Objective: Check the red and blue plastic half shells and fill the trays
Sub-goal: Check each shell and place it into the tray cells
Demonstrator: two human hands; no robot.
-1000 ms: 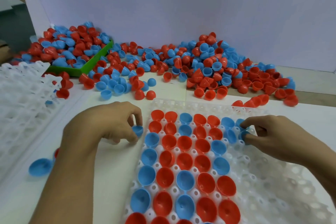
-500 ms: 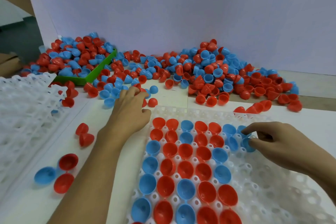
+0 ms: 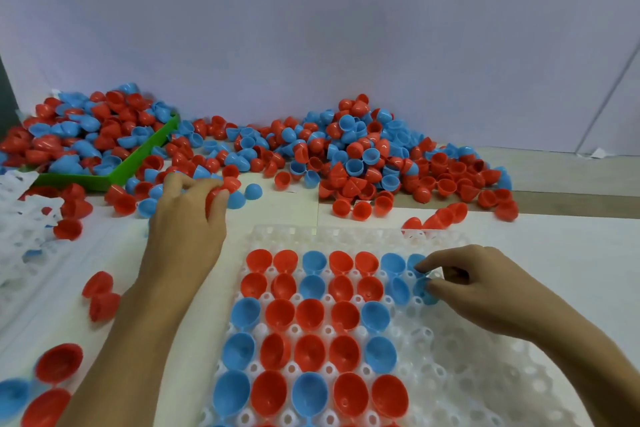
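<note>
My left hand [image 3: 188,218] reaches to eleven o'clock, fingers curled around red shells [image 3: 221,189] at the loose pile's [image 3: 363,156] edge. My right hand [image 3: 474,282], at three o'clock, pinches a blue shell [image 3: 423,290] over the white tray [image 3: 450,357], beside its filled pockets.

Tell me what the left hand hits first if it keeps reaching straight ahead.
Probably the loose red and blue half shells at its fingertips; the left hand seems already touching them, with the green bin further left.
</note>
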